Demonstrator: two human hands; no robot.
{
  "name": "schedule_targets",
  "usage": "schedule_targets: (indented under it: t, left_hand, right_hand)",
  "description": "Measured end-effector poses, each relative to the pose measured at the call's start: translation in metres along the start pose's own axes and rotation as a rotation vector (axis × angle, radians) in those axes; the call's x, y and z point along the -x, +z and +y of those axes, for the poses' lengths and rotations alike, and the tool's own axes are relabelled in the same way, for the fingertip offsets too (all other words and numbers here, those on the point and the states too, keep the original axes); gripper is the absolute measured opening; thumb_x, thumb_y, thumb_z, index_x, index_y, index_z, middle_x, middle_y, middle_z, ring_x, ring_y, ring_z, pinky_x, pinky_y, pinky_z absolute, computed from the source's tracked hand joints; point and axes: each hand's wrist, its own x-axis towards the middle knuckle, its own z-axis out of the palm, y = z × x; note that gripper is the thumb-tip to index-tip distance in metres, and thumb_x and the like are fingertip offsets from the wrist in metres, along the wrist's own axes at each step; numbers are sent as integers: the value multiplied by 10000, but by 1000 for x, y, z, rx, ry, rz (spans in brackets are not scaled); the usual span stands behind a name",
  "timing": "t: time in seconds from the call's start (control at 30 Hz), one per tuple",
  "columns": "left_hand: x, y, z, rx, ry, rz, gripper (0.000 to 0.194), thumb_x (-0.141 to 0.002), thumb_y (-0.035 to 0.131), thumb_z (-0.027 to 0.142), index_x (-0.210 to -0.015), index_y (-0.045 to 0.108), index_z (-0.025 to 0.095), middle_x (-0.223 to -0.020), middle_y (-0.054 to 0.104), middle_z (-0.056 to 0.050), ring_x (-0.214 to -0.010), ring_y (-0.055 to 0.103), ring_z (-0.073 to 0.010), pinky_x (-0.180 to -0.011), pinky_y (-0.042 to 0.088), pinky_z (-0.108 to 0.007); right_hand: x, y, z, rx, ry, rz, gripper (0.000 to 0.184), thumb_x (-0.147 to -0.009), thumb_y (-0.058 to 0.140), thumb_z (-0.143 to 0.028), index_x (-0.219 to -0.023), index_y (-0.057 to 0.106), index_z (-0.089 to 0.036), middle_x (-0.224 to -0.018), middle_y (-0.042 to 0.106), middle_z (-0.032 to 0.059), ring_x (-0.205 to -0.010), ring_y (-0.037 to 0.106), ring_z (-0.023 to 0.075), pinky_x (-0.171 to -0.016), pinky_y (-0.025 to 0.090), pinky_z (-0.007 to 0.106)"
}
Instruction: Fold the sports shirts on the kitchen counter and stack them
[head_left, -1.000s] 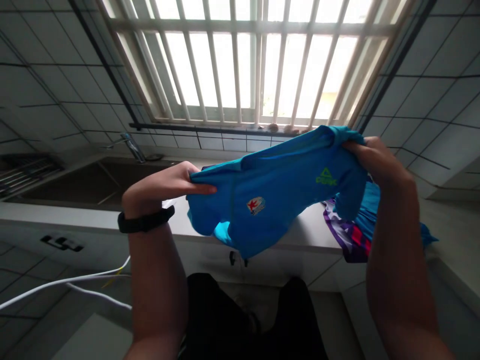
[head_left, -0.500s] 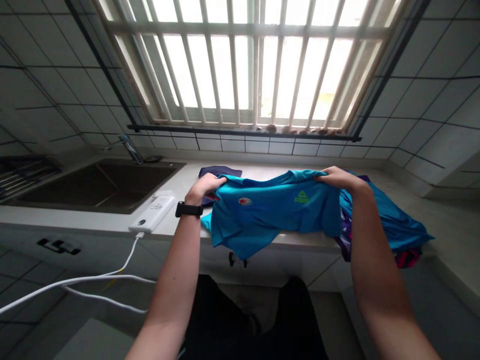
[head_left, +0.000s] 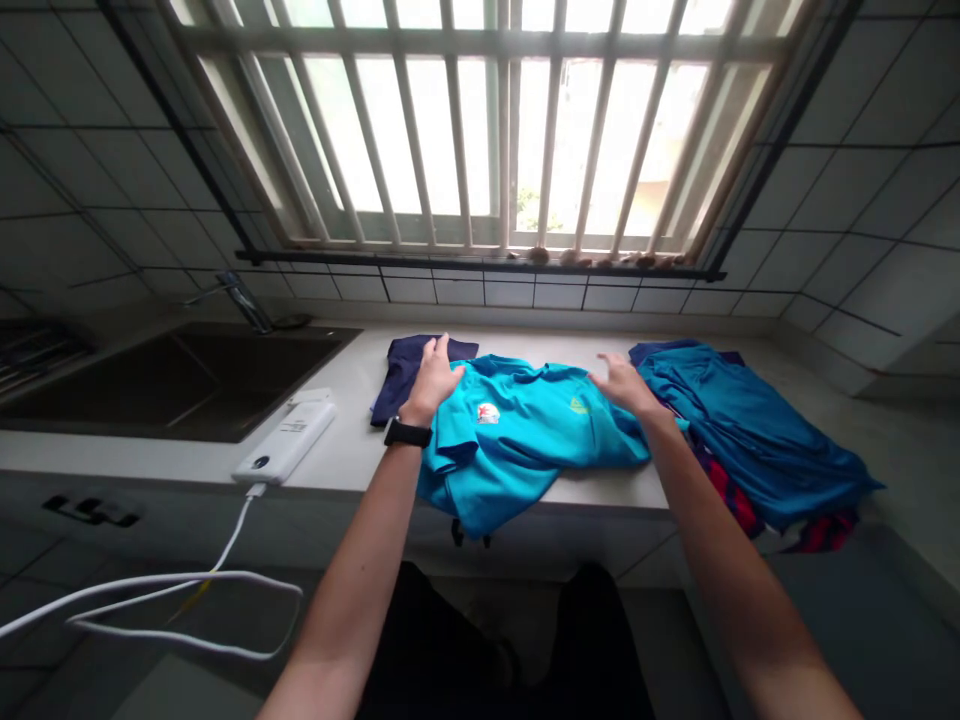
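A turquoise T-shirt (head_left: 517, 430) with a small chest badge and a yellow-green logo lies front up on the white counter, its lower left part hanging over the front edge. My left hand (head_left: 435, 378) is at its left shoulder, fingers apart and holding nothing; I cannot tell whether it touches the cloth. Over the right shoulder, my right hand (head_left: 624, 382) is open too, with fingers spread. Just behind my left hand lies a folded dark navy garment (head_left: 401, 375). To the right of my right hand is a pile of blue clothes (head_left: 757, 430) with red and dark striped cloth beneath.
A dark sink (head_left: 187, 385) with a metal faucet (head_left: 244, 300) is at the left. A white power bank (head_left: 289, 440) with a white cable (head_left: 240, 530) sits near the counter (head_left: 352, 460) edge. Behind is a barred window (head_left: 480, 140).
Both hands have let go of the T-shirt's shoulders and opened. The shirt, held up by its top before, now lies on the counter.
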Motion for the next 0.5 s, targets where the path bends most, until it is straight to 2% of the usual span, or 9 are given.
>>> schedule_targets:
  t: [0.07,0.13,0.23,0.3,0.37,0.5]
  left_hand:
    - [19,8,-3,-80,-17,-157,464,-766,752,259,-1202,659,131,-1307,650,-208,-1333,562,-353,-1126,426,-388]
    - [39,15,-7,-160,-103,-254,506,-763,784,383,-1178,653,124,-1252,665,-230,-1267,594,-403,-1059,465,-424]
    - [55,24,-9,-251,-145,-210,542,-796,763,488,-1199,624,152,-1296,640,-250,-1272,584,-434,-1025,474,-456]
    - [53,27,-7,-292,-127,-146,497,-819,751,426,-1209,608,153,-1337,613,-270,-1315,559,-436,-1045,457,-459]
    - [44,27,-6,-284,-145,-130,444,-800,759,316,-1178,604,143,-1288,637,-270,-1291,582,-417,-1033,459,-433]
    - [32,11,-17,-103,-185,-214,386,-649,799,168,-981,605,191,-1007,716,-123,-1026,681,-306,-849,499,-327]
  right_hand:
    - [18,17,-6,-29,-111,-144,469,-933,601,-340,-1373,636,-184,-1381,661,172,-1294,601,329,-1116,463,441]
    - [30,28,-8,-32,-103,-180,492,-948,591,-381,-1397,615,-181,-1383,662,181,-1296,599,351,-1116,461,469]
    - [30,35,-9,-35,-31,-118,543,-968,556,-371,-1457,552,-135,-1488,582,218,-1381,541,366,-1155,424,479]
    - [20,37,-11,-26,-8,-105,567,-966,562,-356,-1486,523,-134,-1543,532,218,-1447,480,360,-1184,393,473]
    - [8,40,-14,5,32,-135,591,-953,597,-384,-1488,523,-145,-1539,537,223,-1453,475,370,-1178,393,482]
    - [-7,44,-15,34,106,-273,587,-923,628,-559,-1336,642,-142,-1325,689,223,-1246,636,377,-1010,502,430]
